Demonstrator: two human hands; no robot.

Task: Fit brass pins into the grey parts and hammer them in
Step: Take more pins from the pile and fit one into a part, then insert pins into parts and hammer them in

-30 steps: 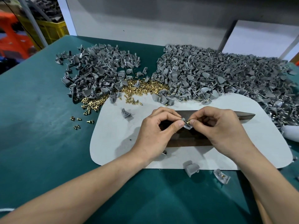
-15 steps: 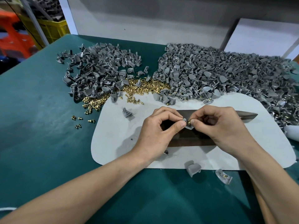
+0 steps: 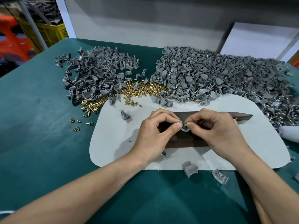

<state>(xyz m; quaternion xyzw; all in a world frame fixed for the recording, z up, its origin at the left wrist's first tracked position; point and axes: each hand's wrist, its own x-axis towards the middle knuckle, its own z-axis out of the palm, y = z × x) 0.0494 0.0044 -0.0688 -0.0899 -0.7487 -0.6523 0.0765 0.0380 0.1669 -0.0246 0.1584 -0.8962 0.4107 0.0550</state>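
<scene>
My left hand (image 3: 155, 135) pinches a small grey part (image 3: 184, 128) between thumb and forefinger above a dark metal plate (image 3: 226, 118). My right hand (image 3: 220, 131) pinches a brass pin (image 3: 185, 124) at the part's top. Both hands meet over the white mat (image 3: 116, 143). Loose brass pins (image 3: 137, 90) lie in a heap at the mat's far edge. One pile of grey parts (image 3: 97, 78) sits at the far left, a larger pile (image 3: 218, 78) at the far right, some showing brass.
Single grey parts lie on the mat (image 3: 124, 114) and at its near edge (image 3: 191, 170), one with a brass pin (image 3: 220, 176). A few stray pins (image 3: 80, 122) lie on the green table (image 3: 40, 126). A yellow crate (image 3: 50, 34) stands beyond the table's left corner.
The hands have stayed together over the plate, with only small finger movement at the part and pin. The view has shifted slightly.
</scene>
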